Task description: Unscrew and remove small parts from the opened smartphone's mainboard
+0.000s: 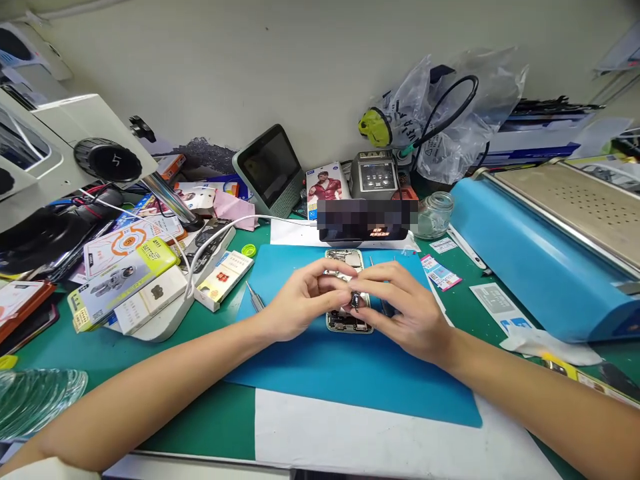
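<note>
A small black phone part (355, 301) is pinched between the fingertips of both hands; its exact kind is too small to make out. My left hand (311, 293) comes in from the left with thumb and fingers closed at the part's left side. My right hand (413, 307) grips it from the right between thumb and fingers. Below them, an opened phone (350, 327) lies upright on the blue mat (350, 373), its inner parts exposed; my hands hide its middle. A screwdriver (255, 298) rests left of my left hand.
A propped phone (360, 230) with a lit screen stands behind the mat. Boxes and a white cable (200, 257) crowd the left under a microscope (107, 157). A glass jar (435, 215) and a large blue machine (530, 253) stand at right. A glass dish (43, 403) sits front left.
</note>
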Available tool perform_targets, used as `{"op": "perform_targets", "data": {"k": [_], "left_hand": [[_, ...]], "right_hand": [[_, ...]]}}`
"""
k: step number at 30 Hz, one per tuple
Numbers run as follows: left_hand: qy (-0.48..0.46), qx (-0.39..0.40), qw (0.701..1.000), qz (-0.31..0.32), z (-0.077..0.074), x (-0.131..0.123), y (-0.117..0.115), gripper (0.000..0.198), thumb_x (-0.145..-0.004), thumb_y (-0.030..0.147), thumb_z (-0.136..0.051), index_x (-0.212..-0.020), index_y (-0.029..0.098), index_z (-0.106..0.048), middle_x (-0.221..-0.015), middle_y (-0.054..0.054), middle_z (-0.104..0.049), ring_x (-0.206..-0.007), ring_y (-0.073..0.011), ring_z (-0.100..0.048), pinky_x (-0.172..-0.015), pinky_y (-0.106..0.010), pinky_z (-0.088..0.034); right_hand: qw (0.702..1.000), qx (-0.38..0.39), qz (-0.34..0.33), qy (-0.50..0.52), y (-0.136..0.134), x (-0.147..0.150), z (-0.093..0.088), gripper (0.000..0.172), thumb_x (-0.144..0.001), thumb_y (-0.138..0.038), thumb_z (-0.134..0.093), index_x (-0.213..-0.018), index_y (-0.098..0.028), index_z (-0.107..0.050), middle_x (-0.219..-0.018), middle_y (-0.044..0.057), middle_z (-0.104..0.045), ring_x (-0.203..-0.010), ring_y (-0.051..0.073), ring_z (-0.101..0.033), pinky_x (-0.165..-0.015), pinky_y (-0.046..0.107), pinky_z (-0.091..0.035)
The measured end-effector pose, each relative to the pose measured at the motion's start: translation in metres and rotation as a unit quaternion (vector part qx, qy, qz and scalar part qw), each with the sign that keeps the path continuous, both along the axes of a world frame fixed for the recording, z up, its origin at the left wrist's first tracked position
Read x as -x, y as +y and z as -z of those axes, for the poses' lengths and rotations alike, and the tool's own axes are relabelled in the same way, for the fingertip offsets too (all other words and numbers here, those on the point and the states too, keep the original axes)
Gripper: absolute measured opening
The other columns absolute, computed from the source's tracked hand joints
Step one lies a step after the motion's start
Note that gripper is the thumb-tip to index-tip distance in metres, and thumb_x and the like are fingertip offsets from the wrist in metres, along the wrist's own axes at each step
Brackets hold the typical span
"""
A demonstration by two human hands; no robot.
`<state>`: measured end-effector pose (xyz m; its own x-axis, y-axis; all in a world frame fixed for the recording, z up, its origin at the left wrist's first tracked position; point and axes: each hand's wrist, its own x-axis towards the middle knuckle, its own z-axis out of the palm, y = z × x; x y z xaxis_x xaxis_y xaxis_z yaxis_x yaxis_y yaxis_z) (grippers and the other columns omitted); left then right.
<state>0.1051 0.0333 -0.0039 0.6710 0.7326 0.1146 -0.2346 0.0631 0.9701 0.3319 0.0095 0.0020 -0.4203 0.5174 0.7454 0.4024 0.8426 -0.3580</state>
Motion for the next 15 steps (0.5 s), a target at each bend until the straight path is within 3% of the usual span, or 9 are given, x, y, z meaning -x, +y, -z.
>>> {"op": "perform_targets", "data": {"k": [7, 15], "left_hand": [[0.018, -0.011, 1.0, -0.009, -0.002, -0.003, -0.003, 0.034, -0.105, 0.039, -0.073, -0.13, 0.017, -0.066, -0.112, -0.006, -0.072, -0.093, -0.0203, -0.073, -0.085, -0.04, -0.065], [0.096, -0.046, 0.987, -0.124, -0.014, -0.004, -0.012, 0.022, -0.101, 0.041, -0.078, -0.106, 0.02, -0.073, -0.093, -0.002, -0.072, -0.084, -0.0158, -0.065, -0.075, -0.027, -0.05]], "right_hand": [[1.0, 0.004, 0.007, -0.009, 0.0, 0.0, -0.001, 0.049, -0.098, -0.019, -0.072, -0.143, -0.039, -0.066, -0.108, 0.004, -0.079, -0.094, 0.025, -0.076, -0.081, 0.043, -0.064], [0.998, -0.009, 0.041, -0.042, -0.002, 0.004, -0.001, 0.037, -0.096, -0.014, -0.073, -0.127, -0.034, -0.07, -0.103, 0.005, -0.079, -0.091, 0.027, -0.074, -0.077, 0.046, -0.062]]}}
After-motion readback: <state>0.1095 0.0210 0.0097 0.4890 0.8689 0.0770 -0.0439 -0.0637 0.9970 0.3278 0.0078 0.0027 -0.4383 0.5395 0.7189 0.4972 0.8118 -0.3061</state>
